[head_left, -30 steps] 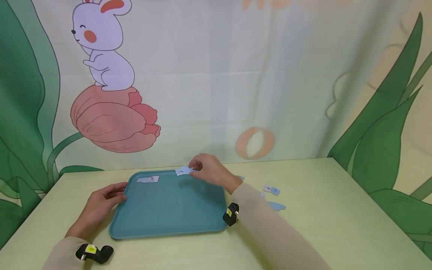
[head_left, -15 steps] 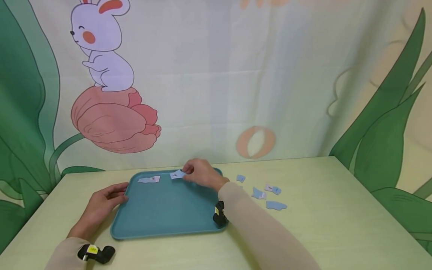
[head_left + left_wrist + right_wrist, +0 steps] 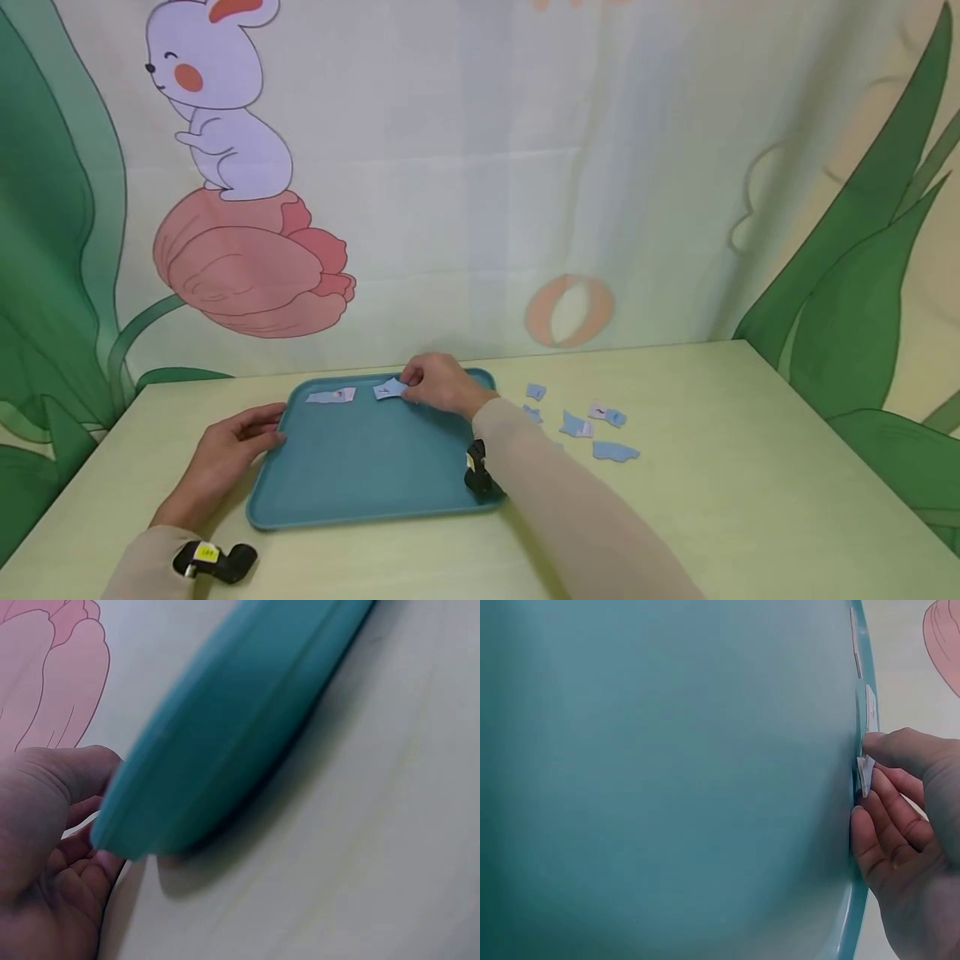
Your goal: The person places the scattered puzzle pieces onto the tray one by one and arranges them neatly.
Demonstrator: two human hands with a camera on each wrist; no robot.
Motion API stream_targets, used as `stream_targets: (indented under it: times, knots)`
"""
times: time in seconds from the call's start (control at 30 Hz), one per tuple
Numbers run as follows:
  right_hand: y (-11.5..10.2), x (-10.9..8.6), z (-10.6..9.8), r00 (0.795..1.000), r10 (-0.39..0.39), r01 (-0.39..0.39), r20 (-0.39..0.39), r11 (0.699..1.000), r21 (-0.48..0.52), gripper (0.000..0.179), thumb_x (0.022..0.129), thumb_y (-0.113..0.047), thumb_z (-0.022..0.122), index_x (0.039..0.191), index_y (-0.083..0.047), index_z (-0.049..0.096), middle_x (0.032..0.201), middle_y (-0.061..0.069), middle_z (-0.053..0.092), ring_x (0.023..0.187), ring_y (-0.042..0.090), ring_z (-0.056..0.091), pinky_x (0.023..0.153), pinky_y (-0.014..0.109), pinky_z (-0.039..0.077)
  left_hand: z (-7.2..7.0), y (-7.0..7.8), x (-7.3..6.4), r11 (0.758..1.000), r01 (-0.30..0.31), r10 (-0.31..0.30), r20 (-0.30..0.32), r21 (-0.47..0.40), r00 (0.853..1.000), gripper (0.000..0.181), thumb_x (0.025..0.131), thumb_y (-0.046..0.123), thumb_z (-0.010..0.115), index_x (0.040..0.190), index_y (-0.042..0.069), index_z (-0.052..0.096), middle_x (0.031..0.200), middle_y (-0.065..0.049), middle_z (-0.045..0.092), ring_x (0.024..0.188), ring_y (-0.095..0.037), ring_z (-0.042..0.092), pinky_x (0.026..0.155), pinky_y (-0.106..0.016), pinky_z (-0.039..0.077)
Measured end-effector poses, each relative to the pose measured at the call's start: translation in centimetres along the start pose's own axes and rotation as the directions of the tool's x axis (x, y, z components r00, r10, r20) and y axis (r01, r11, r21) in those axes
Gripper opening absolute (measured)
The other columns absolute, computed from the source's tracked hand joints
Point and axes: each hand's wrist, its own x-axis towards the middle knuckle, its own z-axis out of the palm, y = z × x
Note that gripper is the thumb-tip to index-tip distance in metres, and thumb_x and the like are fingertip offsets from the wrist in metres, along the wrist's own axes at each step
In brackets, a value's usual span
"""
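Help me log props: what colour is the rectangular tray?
The rectangular tray is teal, clearest in the head view.

Tray (image 3: 337,471) reads smooth, satin plastic; relative to it, printed pieces (image 3: 573,425) at 3 o'clock look like matt paper or card, backdrop (image 3: 420,217) at 12 creased cloth, sleeves (image 3: 573,492) matt cloth, tabletop (image 3: 750,492) smooth, matt.

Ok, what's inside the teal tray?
In the tray, one blue piece lies far left; the right hand pinches another by the far rim. In the head view, hand and sleeve cover some tray floor.
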Motion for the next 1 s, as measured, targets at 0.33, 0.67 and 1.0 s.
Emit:
stream_targets:
  times: [0.33,0.67,1.0]
  knots:
    - [-0.5,0.6,0.6,1.000,-0.006,0.006,-0.007,0.999,-0.034,0.015,0.099,-0.013,0.077,0.113,-0.007,0.076,0.099,-0.001,0.070,0.091,0.014,0.062,0.085,0.026,0.055,0.0,0.0,-0.2,1.000,0.004,-0.004,-0.007,-0.008,1.000,0.055,0.106,0.013,0.064,0.156,-0.004,0.047,0.148,-0.029,0.055,0.129,-0.040,0.057,0.088,-0.018,0.055]
    - [-0.9,0.8,1.0,1.000,-0.004,0.003,-0.022,0.996,-0.084,0.017,0.099,-0.016,0.078,0.114,-0.008,0.077,0.101,0.000,0.071,0.091,0.014,0.062,0.086,0.027,0.056,0.2,0.2,0.0,1.000,-0.016,0.016,-0.009,-0.010,1.000,0.054,0.107,0.011,0.063,0.156,-0.004,0.048,0.147,-0.029,0.056,0.129,-0.040,0.057,0.089,-0.017,0.055]
    - [-1.3,1.0,1.5,0.999,-0.007,0.002,-0.048,0.994,-0.113,0.019,0.099,-0.017,0.077,0.116,-0.009,0.079,0.104,0.000,0.070,0.093,0.015,0.062,0.088,0.029,0.056,0.1,0.3,-0.2,1.000,0.004,-0.004,-0.009,-0.013,1.000,0.054,0.107,0.012,0.062,0.157,-0.004,0.046,0.149,-0.029,0.054,0.130,-0.040,0.056,0.093,-0.022,0.056]
